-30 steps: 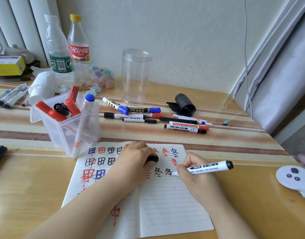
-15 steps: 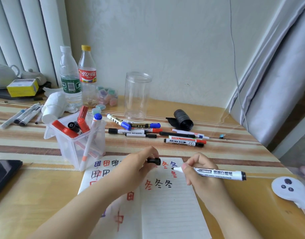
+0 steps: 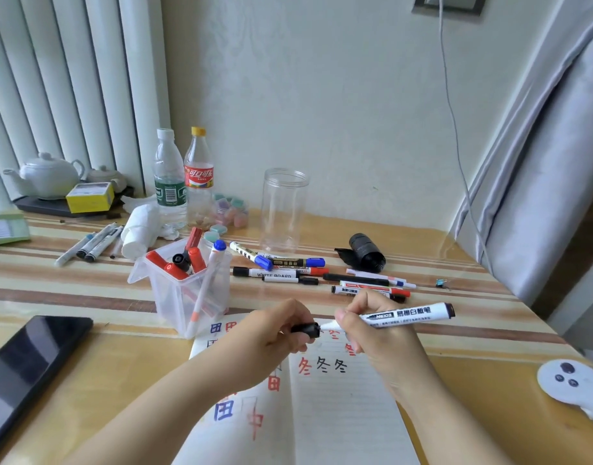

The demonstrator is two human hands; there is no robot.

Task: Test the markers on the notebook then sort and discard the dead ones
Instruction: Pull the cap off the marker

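the right hand [image 3: 372, 333] is pinching a white marker [image 3: 402, 315] near its writing end, thumb and forefinger curled round the barrel, the barrel lying almost level with its dark tail end pointing right. the left hand [image 3: 271, 333] is pinching the black cap [image 3: 306, 329] between thumb and curled fingers, the cap's mouth facing right. the marker's tip is sitting right at the cap's opening; whether it is inside yet is hard to tell. both forearms are reaching in from the bottom edge, the hands hovering above the top of the open notebook [image 3: 338, 414], whose lined pages are carrying red, blue and black test characters. just beyond the left hand a clear plastic bin [image 3: 184, 297] is holding red, black and blue-capped markers upright or leaning. behind the right hand a loose row of markers [image 3: 321, 273] is lying on the striped table [image 3: 70, 297]. an empty clear jar [image 3: 283, 209] is standing further back, near the wall.
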